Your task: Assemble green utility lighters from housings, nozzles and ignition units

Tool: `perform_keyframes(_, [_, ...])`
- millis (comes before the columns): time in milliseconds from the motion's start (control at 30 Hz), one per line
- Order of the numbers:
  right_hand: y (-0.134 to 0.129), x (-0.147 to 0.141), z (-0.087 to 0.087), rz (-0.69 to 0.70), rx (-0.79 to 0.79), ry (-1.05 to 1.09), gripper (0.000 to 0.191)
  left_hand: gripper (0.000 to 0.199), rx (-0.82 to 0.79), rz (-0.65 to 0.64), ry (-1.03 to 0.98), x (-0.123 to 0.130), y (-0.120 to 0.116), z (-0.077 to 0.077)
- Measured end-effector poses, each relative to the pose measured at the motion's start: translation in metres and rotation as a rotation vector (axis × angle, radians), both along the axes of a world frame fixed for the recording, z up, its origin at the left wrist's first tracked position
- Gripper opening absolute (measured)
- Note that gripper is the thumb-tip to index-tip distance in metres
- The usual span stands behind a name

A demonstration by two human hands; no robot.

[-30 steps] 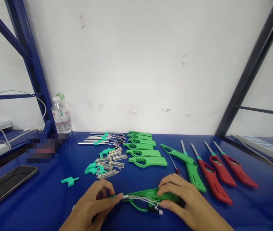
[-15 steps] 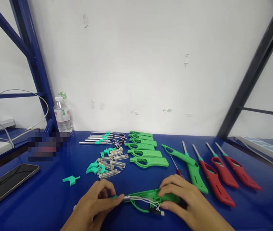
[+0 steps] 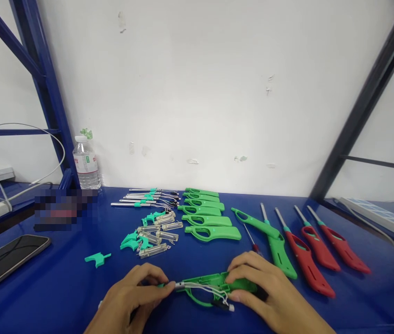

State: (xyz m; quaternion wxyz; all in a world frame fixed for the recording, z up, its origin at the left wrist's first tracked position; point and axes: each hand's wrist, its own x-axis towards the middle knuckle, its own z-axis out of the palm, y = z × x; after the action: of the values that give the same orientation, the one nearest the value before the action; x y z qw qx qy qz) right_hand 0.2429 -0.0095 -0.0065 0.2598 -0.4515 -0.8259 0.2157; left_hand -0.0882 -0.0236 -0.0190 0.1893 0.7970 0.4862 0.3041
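Observation:
My left hand [image 3: 132, 294] pinches a metal lighter tube [image 3: 180, 285] between thumb and fingers; most of the tube is hidden behind the hand. White wires [image 3: 206, 285] run from it to a small black part [image 3: 220, 305] with a white tip, which hangs by the lower edge of a green lighter shell half [image 3: 204, 280]. The shell lies with its hollow side up at the front of the table. Its wide handle end is gripped by my right hand [image 3: 264, 287], thumb below and fingers above. The tube's end meets the shell's narrow end; whether it is seated I cannot tell.
Beyond my hands lie green shells [image 3: 214, 233], clear fuel tanks [image 3: 153, 251], teal triggers [image 3: 98, 259] and tubes with wires [image 3: 134, 204]. Red lighters [image 3: 310, 264] and a screwdriver [image 3: 255, 247] are to the right. A phone [image 3: 9, 264] and a bottle [image 3: 86, 164] stand left.
The whole view has shifted slightly, with things appearing a little further left. Both hands keep their hold on the tube and the shell, with hardly any change between them.

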Motion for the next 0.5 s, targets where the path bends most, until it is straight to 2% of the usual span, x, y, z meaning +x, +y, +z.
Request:
perform_keyframes(233, [-0.0006,0.0001,0.0002,0.006,0.000,-0.010,0.002,0.023,0.045,0.116,-0.150,0.0039,-0.0008,-0.0096])
perform_keyframes(500, [-0.0013,0.0002,0.0011,-0.001,0.003,-0.004,0.002,0.026,0.100,0.113,-0.186,0.0056,-0.0016,-0.0018])
